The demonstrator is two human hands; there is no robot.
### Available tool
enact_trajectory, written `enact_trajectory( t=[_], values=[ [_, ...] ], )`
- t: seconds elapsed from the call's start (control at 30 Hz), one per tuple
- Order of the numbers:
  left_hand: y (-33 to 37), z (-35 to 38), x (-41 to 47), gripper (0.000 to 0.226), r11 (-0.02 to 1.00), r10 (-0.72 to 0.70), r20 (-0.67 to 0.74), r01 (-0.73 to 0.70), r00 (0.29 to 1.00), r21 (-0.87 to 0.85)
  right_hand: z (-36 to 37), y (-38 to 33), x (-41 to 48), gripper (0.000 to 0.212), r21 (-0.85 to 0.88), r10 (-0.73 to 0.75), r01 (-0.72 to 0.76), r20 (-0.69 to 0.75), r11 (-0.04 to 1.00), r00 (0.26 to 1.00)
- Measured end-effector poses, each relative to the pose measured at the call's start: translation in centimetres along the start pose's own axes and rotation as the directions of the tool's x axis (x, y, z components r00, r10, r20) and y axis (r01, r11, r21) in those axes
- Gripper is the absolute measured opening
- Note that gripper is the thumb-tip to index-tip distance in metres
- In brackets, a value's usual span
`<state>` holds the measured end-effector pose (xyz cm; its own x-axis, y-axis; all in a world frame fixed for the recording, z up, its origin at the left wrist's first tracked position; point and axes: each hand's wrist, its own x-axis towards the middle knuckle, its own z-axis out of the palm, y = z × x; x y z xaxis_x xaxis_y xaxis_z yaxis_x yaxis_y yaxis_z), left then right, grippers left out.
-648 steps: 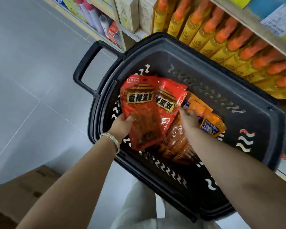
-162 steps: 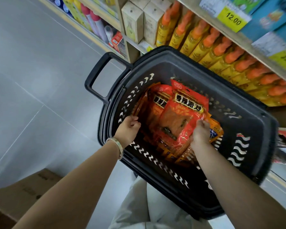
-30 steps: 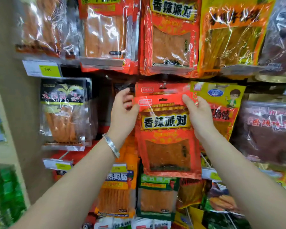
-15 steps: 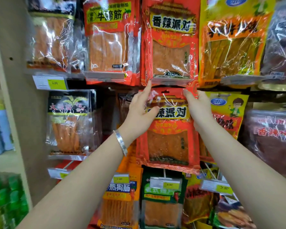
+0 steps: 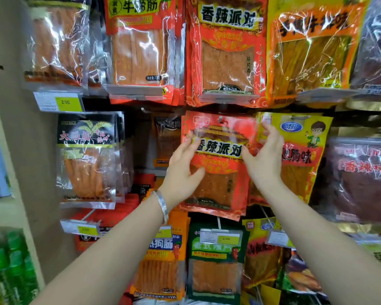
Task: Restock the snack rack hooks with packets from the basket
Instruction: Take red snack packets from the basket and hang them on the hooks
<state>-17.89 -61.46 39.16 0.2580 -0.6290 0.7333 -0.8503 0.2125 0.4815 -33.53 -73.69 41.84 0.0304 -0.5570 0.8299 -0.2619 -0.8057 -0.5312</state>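
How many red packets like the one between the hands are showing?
2. One red packet hangs in the middle row between the left hand and right hand; the matching packet hangs directly above, top row. Others may hide behind them.

green bottles point(image 5: 13, 258) shelved left of beige upright point(image 5: 29, 164)

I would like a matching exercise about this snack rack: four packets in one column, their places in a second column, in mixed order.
1. middle-row red packet
2. yellow cartoon packet
3. black-topped packet
4. green packet

A. lowest of the four, behind a price tag
B. farthest left of the four
C. between the left hand and the right hand
D. just right of the right hand

Pairs: 1-C, 2-D, 3-B, 4-A
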Motion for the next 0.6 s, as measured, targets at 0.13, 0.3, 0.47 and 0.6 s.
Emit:
enact_trajectory(
  t=[0.13,0.3,0.47,0.6],
  values=[
    [-2.4,1.6,-2.0,0.059,0.989,-0.007,0.053,-0.001,0.999,0.150,0.7,1.3,-4.2,0.060,-0.282,-0.270,0.296,0.128,0.913,0.954],
    [-3.7,2.5,-2.5,0.057,0.968,0.036,0.170,-0.077,0.985,0.239,2.1,3.1,-6.2,0.063,-0.380,-0.203,0.341,0.359,0.860,0.911],
    [-4.6,2.0,-1.0,0.059,0.936,-0.007,0.245,-0.080,0.969,0.344,2.8,3.3,-5.5,0.064,-0.438,-0.149,0.337,0.410,0.833,0.900],
    [-5.1,1.6,-0.9,0.057,0.952,0.008,0.281,-0.094,0.960,0.291,3.1,2.8,-6.4,0.068,-0.473,-0.082,0.314,0.448,0.823,0.890]
  ],
)
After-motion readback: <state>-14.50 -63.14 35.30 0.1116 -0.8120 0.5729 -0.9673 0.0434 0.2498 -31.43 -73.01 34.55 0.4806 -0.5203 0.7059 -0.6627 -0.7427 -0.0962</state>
